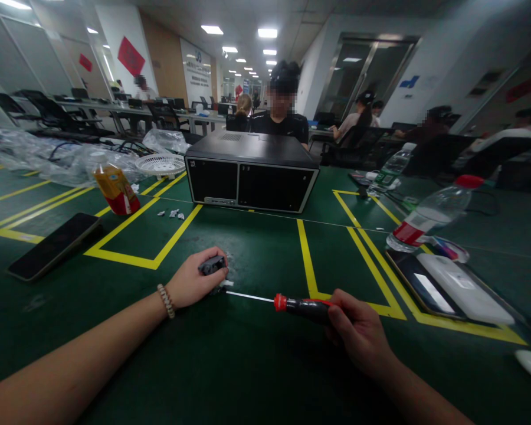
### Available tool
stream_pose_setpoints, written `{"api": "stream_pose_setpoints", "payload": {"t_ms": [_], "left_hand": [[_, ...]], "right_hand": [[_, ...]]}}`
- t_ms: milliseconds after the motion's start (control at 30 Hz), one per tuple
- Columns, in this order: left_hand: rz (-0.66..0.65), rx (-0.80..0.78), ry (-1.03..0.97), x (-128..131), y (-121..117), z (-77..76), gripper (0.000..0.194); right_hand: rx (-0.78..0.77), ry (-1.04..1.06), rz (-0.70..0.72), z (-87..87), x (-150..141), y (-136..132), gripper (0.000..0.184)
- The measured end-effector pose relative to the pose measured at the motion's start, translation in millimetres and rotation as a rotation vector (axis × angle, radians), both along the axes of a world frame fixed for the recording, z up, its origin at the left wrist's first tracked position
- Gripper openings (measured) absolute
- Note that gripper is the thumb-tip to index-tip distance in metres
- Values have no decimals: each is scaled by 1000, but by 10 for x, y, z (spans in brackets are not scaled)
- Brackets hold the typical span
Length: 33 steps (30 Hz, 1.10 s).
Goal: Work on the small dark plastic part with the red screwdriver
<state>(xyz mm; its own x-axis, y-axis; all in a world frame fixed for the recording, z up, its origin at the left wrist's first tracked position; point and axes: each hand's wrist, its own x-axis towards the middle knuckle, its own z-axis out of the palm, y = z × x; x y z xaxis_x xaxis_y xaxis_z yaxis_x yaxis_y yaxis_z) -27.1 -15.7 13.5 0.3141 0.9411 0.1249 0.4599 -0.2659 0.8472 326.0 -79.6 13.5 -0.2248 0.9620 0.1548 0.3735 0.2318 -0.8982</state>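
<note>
My left hand point(195, 277) is closed around a small dark grey part point(211, 265) on the green table; its exact kind is hard to make out. A screwdriver point(307, 307) with a black and red handle lies in my right hand point(358, 327), fingers wrapped round the grip. Its thin metal shaft points left, and the tip is at the lower side of the grey part, by my left fingertips. Whether the tip sits in a screw cannot be seen. A small whitish scrap point(227, 283) shows just beside the part.
A black computer case point(252, 183) lies across the table ahead, with a person point(281, 121) behind it. On the left are a juice bottle point(115, 186), a tablet-like device point(55, 245) and a white basket point(160, 165). Phones point(418, 283) and a water bottle point(433, 212) are at right.
</note>
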Motion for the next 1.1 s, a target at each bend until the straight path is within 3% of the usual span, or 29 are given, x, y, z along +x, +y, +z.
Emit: {"api": "stream_pose_setpoints", "payload": {"t_ms": [200, 600, 967, 1100], "left_hand": [[8, 25, 9, 2, 4, -16, 15], [1, 0, -3, -4, 9, -23, 16], [5, -3, 0, 12, -12, 9, 16], [14, 5, 7, 11, -7, -4, 16]], "right_hand": [[13, -25, 7, 30, -18, -6, 55], [-16, 10, 6, -16, -4, 13, 24], [19, 50, 37, -26, 40, -38, 37], [-38, 84, 33, -37, 35, -23, 33]]}}
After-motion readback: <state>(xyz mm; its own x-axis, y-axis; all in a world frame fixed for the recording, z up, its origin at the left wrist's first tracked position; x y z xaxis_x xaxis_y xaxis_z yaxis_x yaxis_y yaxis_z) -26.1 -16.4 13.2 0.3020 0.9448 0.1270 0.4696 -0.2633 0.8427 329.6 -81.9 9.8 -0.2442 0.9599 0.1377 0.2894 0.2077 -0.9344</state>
